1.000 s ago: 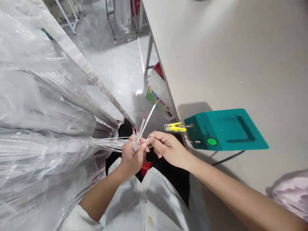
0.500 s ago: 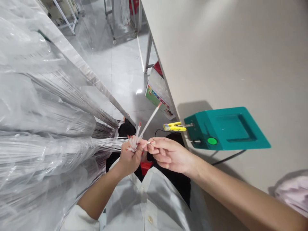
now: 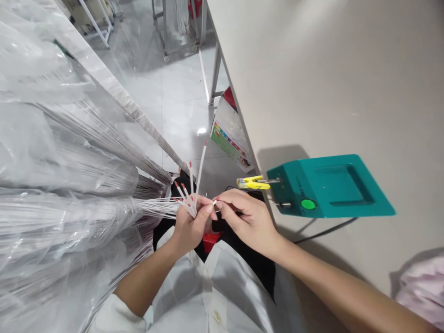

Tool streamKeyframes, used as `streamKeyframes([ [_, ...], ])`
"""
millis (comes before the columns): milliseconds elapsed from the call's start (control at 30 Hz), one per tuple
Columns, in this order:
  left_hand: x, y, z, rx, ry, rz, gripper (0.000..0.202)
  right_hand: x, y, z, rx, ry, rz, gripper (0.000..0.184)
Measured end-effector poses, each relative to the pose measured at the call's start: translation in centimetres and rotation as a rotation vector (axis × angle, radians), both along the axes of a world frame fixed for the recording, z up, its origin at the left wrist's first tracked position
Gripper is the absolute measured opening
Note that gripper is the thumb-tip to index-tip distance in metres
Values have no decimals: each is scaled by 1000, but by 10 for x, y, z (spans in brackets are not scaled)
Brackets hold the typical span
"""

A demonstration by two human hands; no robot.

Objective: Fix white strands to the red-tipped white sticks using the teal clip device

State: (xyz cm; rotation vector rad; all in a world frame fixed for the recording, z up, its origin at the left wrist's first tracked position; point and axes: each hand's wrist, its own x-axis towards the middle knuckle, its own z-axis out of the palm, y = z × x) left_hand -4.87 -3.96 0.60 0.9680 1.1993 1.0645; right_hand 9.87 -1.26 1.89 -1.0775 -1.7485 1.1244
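Several thin white wires with red tips [image 3: 201,169] fan upward out of my left hand [image 3: 190,227], which is closed around them. My right hand [image 3: 251,221] pinches the red end of one white wire between thumb and fingertips, close against the left thumb. Just beyond the right hand, a yellow clip [image 3: 253,182] is fixed to a metal post on a teal box [image 3: 333,187] with a round green button [image 3: 308,204]. The lower parts of the held wires are hidden by the left palm.
Bundles of white wires in clear plastic [image 3: 86,219] hang along a rail [image 3: 132,108] on my left. The pale table [image 3: 329,83] fills the right side, with pinkish cloth [image 3: 421,282] near its lower corner. Below its edge stands a printed box [image 3: 231,138]. A wheeled metal frame [image 3: 164,32] is farther off.
The wires in my left hand have swung more upright and spread apart. My right hand has turned and its fingers have curled in closer to the left thumb.
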Motion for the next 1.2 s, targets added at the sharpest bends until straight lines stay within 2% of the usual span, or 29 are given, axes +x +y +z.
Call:
streamKeyframes([
  [67,-1,-1,0,44,105,-35,12,1,2,0,202,-128,-7,14],
  [133,-4,-2,-2,129,248,-57,9,1,5,2,219,-171,-3,16],
  [167,-5,-3,-3,175,321,-64,9,0,6,3,138,-148,-1,16],
  [200,-7,-3,-4,213,385,-65,9,-1,7,4,-5,-94,2,17],
  [333,-13,-3,-3,285,538,-104,15,-3,12,4,-838,311,41,10],
  [400,-14,-3,-1,325,576,-159,17,-1,13,2,-1132,493,87,11],
  [467,-12,-4,0,344,591,-183,17,2,13,0,-1268,568,136,14],
  [533,-9,-4,-1,294,557,-132,15,5,12,-2,-1275,555,149,18],
  [600,-4,-4,-4,179,447,-41,15,8,11,-2,-1160,485,103,23],
  [667,1,-3,-5,66,293,36,15,10,9,-1,-957,387,59,29],
  [733,5,-2,-4,-6,163,54,13,11,8,2,-732,286,44,31],
  [800,7,-1,-2,-37,106,26,14,11,8,4,-476,158,58,21],
  [867,7,-1,-2,-30,141,-12,19,13,9,4,-201,8,80,15],
  [967,5,-2,-5,64,285,-82,33,16,10,1,145,-222,130,19],
  [1067,5,-4,-10,135,377,-138,39,18,8,-2,364,-439,126,20],
  [1200,9,-2,-11,116,370,-164,39,25,2,1,535,-723,112,21],
])
